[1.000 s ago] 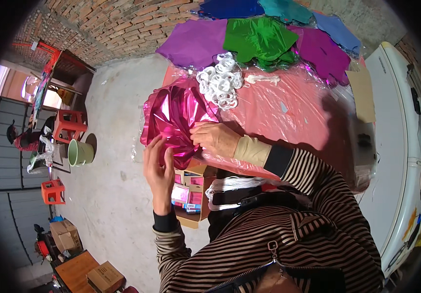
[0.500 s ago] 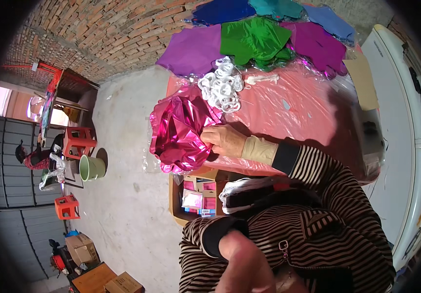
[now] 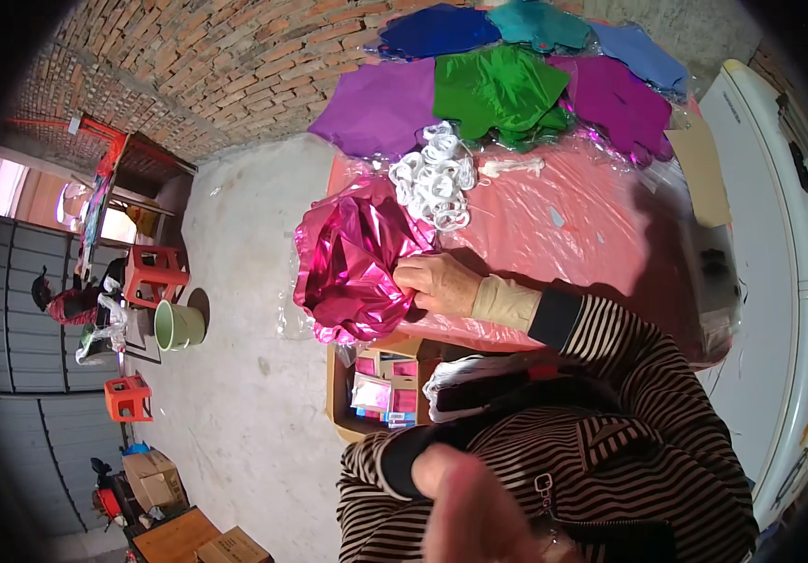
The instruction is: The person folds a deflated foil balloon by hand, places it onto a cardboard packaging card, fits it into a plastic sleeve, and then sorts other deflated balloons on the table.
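Note:
A crumpled, shiny pink foil piece (image 3: 352,258) lies at the near left corner of the table, clear plastic film showing beneath it. My right hand (image 3: 441,284) rests at its right edge, fingers bent and closed on the foil; the fingertips are partly hidden in its folds. My left hand (image 3: 479,511) is raised in front of my chest, close to the camera and blurred. Its fingers cannot be made out, nor whether it holds anything. Just beyond the foil sits a heap of looped white cord bundles (image 3: 437,178).
Stacks of coloured foil, such as the green stack (image 3: 498,89), line the far side of the pink-covered table (image 3: 554,244). Below its near edge is a cardboard box (image 3: 340,399) with small packets. A white appliance (image 3: 774,244) stands right; a green bucket (image 3: 179,326) and stools stand left.
The view has shifted slightly, so the table sits a little lower and further right. My right hand stays at the foil's edge. My left hand remains raised near the camera, its position slightly changed.

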A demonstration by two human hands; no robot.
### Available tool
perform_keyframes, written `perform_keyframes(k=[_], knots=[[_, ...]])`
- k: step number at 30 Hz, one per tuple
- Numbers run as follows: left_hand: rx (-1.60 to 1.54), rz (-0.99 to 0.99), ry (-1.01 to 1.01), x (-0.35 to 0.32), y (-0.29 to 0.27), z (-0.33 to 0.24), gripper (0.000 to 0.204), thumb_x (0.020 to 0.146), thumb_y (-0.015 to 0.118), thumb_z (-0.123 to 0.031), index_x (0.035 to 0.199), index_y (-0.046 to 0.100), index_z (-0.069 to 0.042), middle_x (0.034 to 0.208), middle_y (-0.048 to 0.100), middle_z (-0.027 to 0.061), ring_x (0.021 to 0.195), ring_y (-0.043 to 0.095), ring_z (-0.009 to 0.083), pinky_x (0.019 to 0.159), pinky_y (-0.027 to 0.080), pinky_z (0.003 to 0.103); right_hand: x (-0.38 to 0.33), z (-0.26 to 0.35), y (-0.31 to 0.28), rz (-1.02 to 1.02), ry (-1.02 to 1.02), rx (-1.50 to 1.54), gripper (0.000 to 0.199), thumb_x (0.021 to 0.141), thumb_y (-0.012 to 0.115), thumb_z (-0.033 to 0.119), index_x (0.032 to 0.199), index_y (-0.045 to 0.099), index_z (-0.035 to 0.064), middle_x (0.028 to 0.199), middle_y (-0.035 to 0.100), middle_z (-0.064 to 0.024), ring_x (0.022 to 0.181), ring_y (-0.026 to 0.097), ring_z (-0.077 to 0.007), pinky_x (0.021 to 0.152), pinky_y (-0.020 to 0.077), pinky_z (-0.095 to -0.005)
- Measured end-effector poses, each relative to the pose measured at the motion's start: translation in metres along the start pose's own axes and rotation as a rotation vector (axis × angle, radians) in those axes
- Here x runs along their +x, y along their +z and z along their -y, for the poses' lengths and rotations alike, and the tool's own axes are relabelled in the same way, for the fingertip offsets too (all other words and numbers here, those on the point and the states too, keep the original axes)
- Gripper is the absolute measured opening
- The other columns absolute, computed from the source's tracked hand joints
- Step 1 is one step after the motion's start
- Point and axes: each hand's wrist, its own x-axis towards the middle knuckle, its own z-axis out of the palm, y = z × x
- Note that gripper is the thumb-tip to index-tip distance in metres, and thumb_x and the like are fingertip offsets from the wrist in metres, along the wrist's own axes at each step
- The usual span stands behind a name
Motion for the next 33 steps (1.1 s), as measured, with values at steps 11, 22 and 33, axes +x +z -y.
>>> perform_keyframes(k=[11,22,33], knots=[[0.178,0.061,-0.148,0.023,-0.03,-0.016,0.037,0.099,0.066,-0.033,0.125,0.057,-0.009,0.111,0.051,0.0035,0.116,0.047,0.0199,0.112,0.043,0.06,0.001,0.006,-0.001,0.004,0.022,0.042,0.019,0.074,0.065,-0.001,0.088,0.053,0.003,0.085,0.054,-0.0121,0.08,0.063,-0.0355,0.07,0.0496,-0.0472],[0.413,0.666,-1.404,-0.091,-0.098,0.105,0.037,0.096,0.066,-0.008,0.131,0.06,0.001,0.122,0.066,0.0232,0.111,0.064,0.0416,0.094,0.052,0.047,-0.006,-0.008,-0.001,-0.001,-0.084,-0.052,0.026,0.073,0.072,0.003,0.092,0.054,0.004,0.096,0.056,-0.0125,0.093,0.062,-0.0345,0.078,0.0536,-0.0463],[0.396,1.142,-1.724,-0.172,-0.168,0.165,0.044,0.106,0.058,-0.037,0.132,0.066,-0.003,0.125,0.07,0.0217,0.121,0.066,0.0359,0.102,0.05,0.043,-0.007,0.006,-0.01,0.107,-0.165,-0.234,0.038,0.068,0.079,0.008,0.099,0.058,0.0035,0.102,0.056,-0.0113,0.104,0.061,-0.0316,0.092,0.0553,-0.0409]])
